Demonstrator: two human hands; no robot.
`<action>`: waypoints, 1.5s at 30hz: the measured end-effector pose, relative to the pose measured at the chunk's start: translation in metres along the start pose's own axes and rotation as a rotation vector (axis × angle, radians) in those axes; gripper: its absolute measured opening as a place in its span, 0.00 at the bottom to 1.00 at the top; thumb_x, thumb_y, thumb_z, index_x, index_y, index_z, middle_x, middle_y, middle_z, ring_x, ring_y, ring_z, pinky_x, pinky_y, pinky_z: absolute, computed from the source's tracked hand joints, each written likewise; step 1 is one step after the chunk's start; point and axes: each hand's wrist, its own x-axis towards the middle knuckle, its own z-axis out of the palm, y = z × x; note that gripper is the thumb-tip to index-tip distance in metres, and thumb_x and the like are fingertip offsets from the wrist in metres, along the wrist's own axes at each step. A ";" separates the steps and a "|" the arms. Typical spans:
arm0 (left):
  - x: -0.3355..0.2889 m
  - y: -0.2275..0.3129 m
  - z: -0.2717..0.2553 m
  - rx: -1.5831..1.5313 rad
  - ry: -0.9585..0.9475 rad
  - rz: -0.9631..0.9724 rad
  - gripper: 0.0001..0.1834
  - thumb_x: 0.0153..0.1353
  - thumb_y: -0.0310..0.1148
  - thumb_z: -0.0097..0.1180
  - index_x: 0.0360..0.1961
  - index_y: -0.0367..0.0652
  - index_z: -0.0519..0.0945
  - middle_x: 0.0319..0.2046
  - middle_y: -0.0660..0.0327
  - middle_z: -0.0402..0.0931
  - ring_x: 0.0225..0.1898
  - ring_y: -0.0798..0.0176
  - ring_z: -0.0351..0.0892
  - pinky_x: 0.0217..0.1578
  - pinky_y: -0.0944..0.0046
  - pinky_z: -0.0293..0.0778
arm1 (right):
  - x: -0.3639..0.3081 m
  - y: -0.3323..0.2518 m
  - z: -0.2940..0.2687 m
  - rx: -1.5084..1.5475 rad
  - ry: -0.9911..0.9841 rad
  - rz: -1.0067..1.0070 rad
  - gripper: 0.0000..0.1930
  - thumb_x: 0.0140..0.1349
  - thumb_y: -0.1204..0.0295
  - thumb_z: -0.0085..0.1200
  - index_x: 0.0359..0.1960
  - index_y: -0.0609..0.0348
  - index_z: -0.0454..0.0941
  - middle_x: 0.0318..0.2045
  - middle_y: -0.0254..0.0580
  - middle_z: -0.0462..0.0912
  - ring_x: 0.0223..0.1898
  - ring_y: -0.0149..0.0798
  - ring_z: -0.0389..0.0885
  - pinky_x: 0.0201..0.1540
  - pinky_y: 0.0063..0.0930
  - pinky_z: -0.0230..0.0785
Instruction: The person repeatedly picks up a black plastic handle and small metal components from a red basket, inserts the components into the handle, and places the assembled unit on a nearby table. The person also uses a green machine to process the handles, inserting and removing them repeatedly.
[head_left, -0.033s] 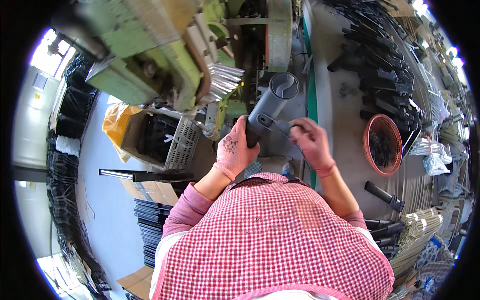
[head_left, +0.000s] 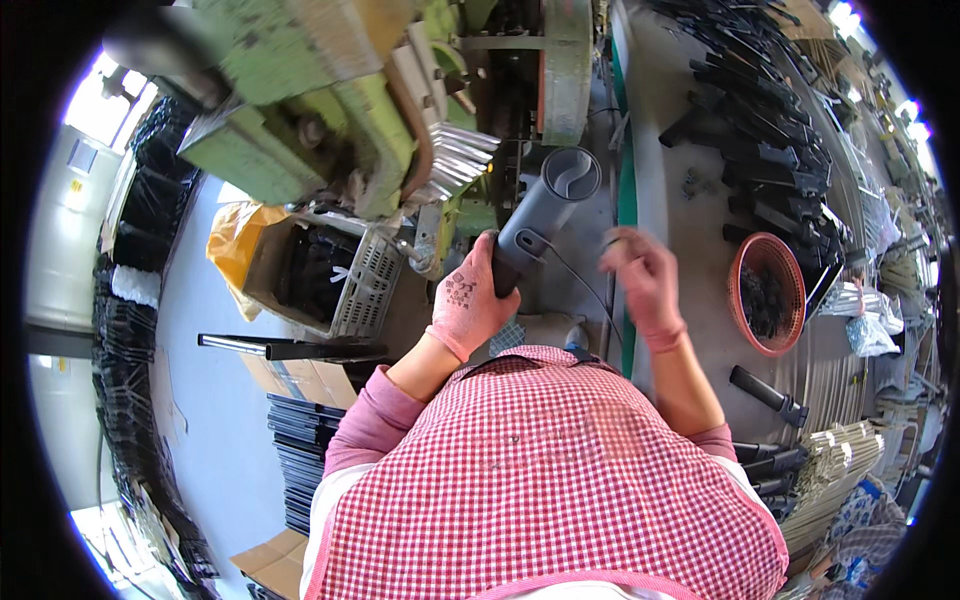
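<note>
My left hand [head_left: 470, 300], in a pink glove, is closed around the lower end of a dark grey tube [head_left: 540, 215]. The tube leans up and to the right. Its round far end faces up and shows a curved inner wall. An oval hole sits in its side, and a thin dark cable [head_left: 585, 280] runs from near that hole down to the right. My right hand [head_left: 645, 285], also gloved, hangs apart from the tube over the bench side. Its fingers are bent and blurred, so whether they hold anything is unclear.
Ahead stands a green press machine [head_left: 340, 140]. A crate [head_left: 370, 285] with black parts and a yellow bag is at left, above stacked black bars [head_left: 300, 460]. At right, a red basket [head_left: 740, 300] holds small black parts, near a heap of black tubes [head_left: 770, 150] and a loose tube [head_left: 760, 385].
My right hand has moved right, away from the tube's side hole, and the cable beside it now shows more fully. The left hand and tube have hardly moved.
</note>
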 end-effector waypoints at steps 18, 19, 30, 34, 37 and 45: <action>-0.006 0.010 -0.023 -0.055 0.203 0.072 0.35 0.50 0.35 0.64 0.58 0.34 0.63 0.39 0.40 0.78 0.38 0.37 0.81 0.37 0.48 0.77 | 0.017 -0.010 0.018 0.350 0.154 -0.467 0.13 0.68 0.76 0.54 0.50 0.71 0.74 0.40 0.37 0.78 0.42 0.32 0.80 0.50 0.29 0.74; -0.004 0.009 -0.023 -0.014 0.247 0.109 0.34 0.50 0.35 0.64 0.55 0.33 0.64 0.36 0.41 0.78 0.36 0.38 0.81 0.35 0.48 0.77 | 0.002 -0.003 0.021 0.288 0.079 -0.267 0.13 0.67 0.76 0.55 0.50 0.70 0.75 0.40 0.37 0.78 0.41 0.31 0.80 0.49 0.27 0.74; -0.003 -0.004 -0.016 -0.100 0.140 0.067 0.35 0.48 0.32 0.67 0.54 0.32 0.63 0.36 0.41 0.78 0.37 0.36 0.81 0.36 0.48 0.77 | 0.002 0.002 0.060 0.460 -0.005 0.392 0.09 0.66 0.73 0.58 0.43 0.64 0.77 0.31 0.34 0.79 0.34 0.29 0.80 0.42 0.27 0.77; -0.017 -0.022 -0.014 0.008 0.143 0.027 0.42 0.48 0.35 0.68 0.58 0.23 0.60 0.37 0.38 0.77 0.40 0.36 0.80 0.39 0.47 0.76 | 0.016 0.023 0.078 0.434 -0.216 0.439 0.06 0.64 0.71 0.61 0.37 0.59 0.78 0.31 0.33 0.80 0.33 0.28 0.79 0.40 0.27 0.76; -0.024 -0.036 -0.018 -0.041 0.109 -0.095 0.40 0.46 0.35 0.69 0.55 0.28 0.61 0.34 0.39 0.78 0.38 0.35 0.80 0.38 0.44 0.76 | 0.028 0.047 0.099 0.575 -0.322 0.536 0.06 0.63 0.71 0.62 0.34 0.57 0.78 0.31 0.30 0.80 0.37 0.28 0.79 0.42 0.28 0.75; -0.024 -0.075 -0.041 0.014 0.196 -0.271 0.30 0.48 0.32 0.64 0.48 0.32 0.62 0.33 0.37 0.77 0.38 0.32 0.79 0.37 0.43 0.75 | 0.060 0.093 0.167 0.922 -0.506 0.486 0.03 0.64 0.76 0.57 0.37 0.55 0.78 0.38 0.34 0.81 0.43 0.37 0.81 0.55 0.42 0.75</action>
